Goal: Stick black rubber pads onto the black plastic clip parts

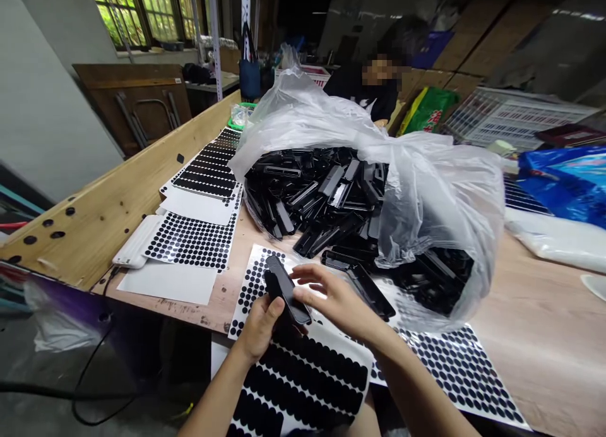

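My left hand [259, 326] is closed around a long black plastic part [285, 288], holding it tilted above a sheet of black round stickers [255, 279]. My right hand [331, 295] hovers over the upper end of that part, fingers curled with the fingertips touching or close to it. Just behind lies a clear plastic bag [426, 191] spilling many similar black parts [322, 197] onto the wooden table [544, 336]. A sheet of black oval pads [307, 380] rests near my lap.
More sticker sheets [194, 238] and a white device [135, 241] lie at the left by a raised wooden board [118, 197]. Another person [374, 83] sits at the far side. Blue bags [563, 178] and a white crate [511, 118] stand at the right.
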Available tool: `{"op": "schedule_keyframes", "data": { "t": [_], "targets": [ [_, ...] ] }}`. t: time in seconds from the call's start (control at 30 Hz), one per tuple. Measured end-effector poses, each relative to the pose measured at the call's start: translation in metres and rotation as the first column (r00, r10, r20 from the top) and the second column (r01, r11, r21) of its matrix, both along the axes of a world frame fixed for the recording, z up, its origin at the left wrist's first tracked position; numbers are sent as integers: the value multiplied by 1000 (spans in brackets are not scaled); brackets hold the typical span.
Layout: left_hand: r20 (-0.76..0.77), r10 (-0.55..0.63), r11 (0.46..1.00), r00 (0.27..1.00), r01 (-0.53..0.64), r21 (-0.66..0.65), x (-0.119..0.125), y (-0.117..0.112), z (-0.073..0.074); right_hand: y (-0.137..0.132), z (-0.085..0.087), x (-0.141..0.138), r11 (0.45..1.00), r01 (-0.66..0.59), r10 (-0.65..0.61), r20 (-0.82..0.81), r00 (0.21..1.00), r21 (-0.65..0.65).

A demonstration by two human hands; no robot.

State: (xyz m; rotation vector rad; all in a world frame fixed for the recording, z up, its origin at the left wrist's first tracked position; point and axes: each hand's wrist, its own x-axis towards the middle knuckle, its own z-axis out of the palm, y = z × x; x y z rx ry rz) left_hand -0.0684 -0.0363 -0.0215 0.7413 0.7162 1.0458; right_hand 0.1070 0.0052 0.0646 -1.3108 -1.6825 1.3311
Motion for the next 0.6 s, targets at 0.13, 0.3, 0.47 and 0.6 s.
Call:
{"op": "schedule_keyframes", "data": {
  "t": [0.13,0.3,0.47,0.6],
  "targets": [
    [-18,-10,1000,1000,10,28,0,-2,-10,-6,-5,-6,997,-57,52,-94,994,-53],
    [44,-58,998,997,56,27,0,0,-4,2,-5,-1,998,30,-36,-104,994,-61],
    [166,118,993,979,-114,-33,-2,3,4,50,-3,31,884,398,-435,118,893,244],
    [229,154,988,961,-151,-30,-5,4,-4,69,-15,47,717,337,-664,450,597,611]
  ]
}}
